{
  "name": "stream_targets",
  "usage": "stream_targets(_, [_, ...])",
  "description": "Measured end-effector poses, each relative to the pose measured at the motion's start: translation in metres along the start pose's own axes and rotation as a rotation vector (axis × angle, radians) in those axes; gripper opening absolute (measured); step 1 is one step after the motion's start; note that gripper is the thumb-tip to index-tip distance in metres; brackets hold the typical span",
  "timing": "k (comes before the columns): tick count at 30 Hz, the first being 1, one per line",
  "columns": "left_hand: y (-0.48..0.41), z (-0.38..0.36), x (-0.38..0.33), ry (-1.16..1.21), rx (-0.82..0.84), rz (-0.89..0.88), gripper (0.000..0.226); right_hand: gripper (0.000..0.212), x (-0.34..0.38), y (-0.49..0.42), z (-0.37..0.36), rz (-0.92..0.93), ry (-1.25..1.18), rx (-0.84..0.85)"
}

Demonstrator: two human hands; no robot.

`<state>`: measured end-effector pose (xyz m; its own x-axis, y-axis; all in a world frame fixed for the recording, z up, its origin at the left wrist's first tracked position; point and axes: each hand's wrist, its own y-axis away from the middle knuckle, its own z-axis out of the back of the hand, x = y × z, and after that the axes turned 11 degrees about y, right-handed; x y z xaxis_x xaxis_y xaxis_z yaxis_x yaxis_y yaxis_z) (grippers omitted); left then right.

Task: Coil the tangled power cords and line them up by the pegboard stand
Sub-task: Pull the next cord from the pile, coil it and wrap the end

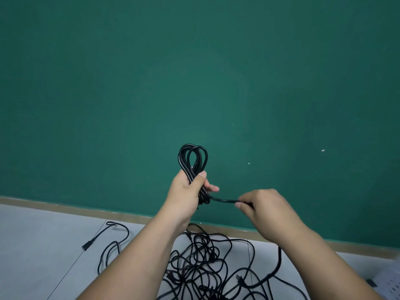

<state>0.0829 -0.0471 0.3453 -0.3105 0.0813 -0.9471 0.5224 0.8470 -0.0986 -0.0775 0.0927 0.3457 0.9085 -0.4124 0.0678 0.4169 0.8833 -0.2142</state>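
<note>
L hand [186, 191] grips coil [192, 159]; tangle [205, 263] cut off btm.

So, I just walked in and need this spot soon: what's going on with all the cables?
A person is coiling one black cord. The left hand grips a bunch of its loops upright, while the right hand pinches the free tail stretched sideways from the bundle. Below, a tangled pile of cords lies on the grey surface, with another loose cord off to the left. No finished coil shows on the surface.
</note>
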Motion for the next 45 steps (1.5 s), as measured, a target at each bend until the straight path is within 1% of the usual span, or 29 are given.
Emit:
stream_targets(1, [0.000, 0.000, 0.001, -0.008, 0.001, 0.005, 0.017, 0.025, 0.002, 0.001, 0.002, 0.067, 0.017, 0.048])
stream_targets(2, [-0.001, 0.001, 0.002, -0.025, -0.006, 0.004, 0.016, 0.022, 0.004, 0.003, 0.005, 0.129, 0.009, 0.057])
stream_targets(3, [-0.003, 0.002, 0.002, -0.059, -0.025, -0.005, 0.015, 0.016, 0.006, 0.005, 0.007, 0.159, -0.054, 0.038])
stream_targets(4, [-0.005, 0.003, 0.000, -0.094, -0.053, -0.016, 0.014, 0.011, 0.005, 0.005, 0.009, 0.153, -0.151, 0.026])
stream_targets(6, [-0.009, 0.007, -0.004, -0.094, -0.124, -0.038, 0.013, 0.011, 0.000, 0.005, 0.011, 0.094, -0.304, 0.096])
stream_targets(8, [-0.014, 0.013, -0.010, -0.023, -0.197, -0.056, 0.011, 0.011, -0.005, 0.006, 0.010, 0.056, -0.295, 0.216])
stream_targets(9, [-0.016, 0.016, -0.012, -0.009, -0.226, -0.062, 0.011, 0.011, -0.007, 0.006, 0.008, 0.051, -0.287, 0.242])
stream_targets(10, [-0.017, 0.019, -0.012, -0.035, -0.246, -0.063, 0.011, 0.011, -0.007, 0.006, 0.006, 0.052, -0.311, 0.212])
stream_targets(12, [-0.017, 0.022, -0.011, -0.182, -0.214, -0.039, 0.012, 0.008, -0.003, 0.005, 0.006, 0.069, -0.418, -0.017])
stream_targets(14, [-0.012, 0.018, -0.007, -0.297, -0.075, 0.010, 0.012, 0.007, 0.006, 0.006, 0.011, 0.117, -0.494, -0.267])
stream_targets(16, [-0.005, 0.011, -0.004, -0.317, 0.074, 0.066, 0.012, 0.010, 0.015, 0.006, 0.016, 0.113, -0.597, -0.401])
stream_targets(19, [0.002, -0.002, -0.001, -0.229, 0.231, 0.127, 0.010, 0.015, 0.022, 0.005, 0.018, 0.020, -0.738, -0.486])
stream_targets(21, [0.007, -0.010, 0.001, -0.142, 0.304, 0.169, 0.016, 0.018, 0.024, 0.003, 0.017, -0.030, -0.748, -0.530])
stream_targets(23, [0.014, -0.019, 0.003, -0.065, 0.309, 0.249, 0.031, 0.022, 0.026, 0.002, 0.017, -0.074, -0.733, -0.570])
stream_targets(25, [0.019, -0.026, 0.001, -0.074, 0.291, 0.301, 0.044, 0.026, 0.026, 0.003, 0.017, -0.124, -0.682, -0.593])
stream_targets(27, [0.022, -0.029, 0.002, -0.085, 0.352, 0.293, 0.043, 0.028, 0.024, 0.003, 0.015, -0.158, -0.600, -0.622])
stream_targets(28, [0.021, -0.029, 0.002, -0.105, 0.413, 0.259, 0.040, 0.030, 0.023, 0.003, 0.016, -0.175, -0.569, -0.631])
stream_targets(30, [0.022, -0.028, 0.005, -0.218, 0.534, 0.171, 0.032, 0.036, 0.022, 0.003, 0.018, -0.223, -0.561, -0.608])
stream_targets(31, [0.022, -0.028, 0.008, -0.261, 0.542, 0.145, 0.027, 0.039, 0.021, 0.002, 0.017, -0.246, -0.554, -0.581])
stream_targets(33, [0.022, -0.029, 0.012, -0.251, 0.469, 0.132, 0.022, 0.041, 0.019, 0.000, 0.014, -0.293, -0.581, -0.473])
stream_targets(34, [0.021, -0.030, 0.013, -0.230, 0.433, 0.118, 0.017, 0.041, 0.017, -0.001, 0.013, -0.312, -0.671, -0.386])
stream_targets(35, [0.020, -0.030, 0.013, -0.212, 0.389, 0.097, 0.014, 0.039, 0.016, -0.002, 0.012, -0.317, -0.816, -0.283])
stream_targets(37, [0.016, -0.027, 0.009, -0.139, 0.272, 0.073, 0.013, 0.032, 0.015, 0.002, 0.009, -0.278, -1.065, -0.046])
stream_targets(38, [0.013, -0.025, 0.008, -0.098, 0.206, 0.070, 0.012, 0.028, 0.015, 0.004, 0.009, -0.238, -1.107, 0.048])
stream_targets(39, [0.011, -0.022, 0.006, -0.088, 0.156, 0.059, 0.013, 0.024, 0.016, 0.006, 0.010, -0.203, -1.097, 0.090])
stream_targets(40, [0.009, -0.019, 0.006, -0.093, 0.133, 0.036, 0.015, 0.020, 0.019, 0.008, 0.014, -0.168, -1.067, 0.067])
stream_targets(41, [0.008, -0.017, 0.005, -0.115, 0.140, 0.004, 0.016, 0.016, 0.023, 0.009, 0.022, -0.139, -1.038, -0.018])
stream_targets(43, [0.010, -0.018, 0.000, -0.160, 0.207, -0.064, 0.018, 0.010, 0.032, 0.012, 0.051, -0.106, -0.957, -0.317])
stream_targets(45, [0.014, -0.025, -0.006, -0.169, 0.291, -0.128, 0.017, 0.005, 0.040, 0.014, 0.085, -0.004, -0.767, -0.626])
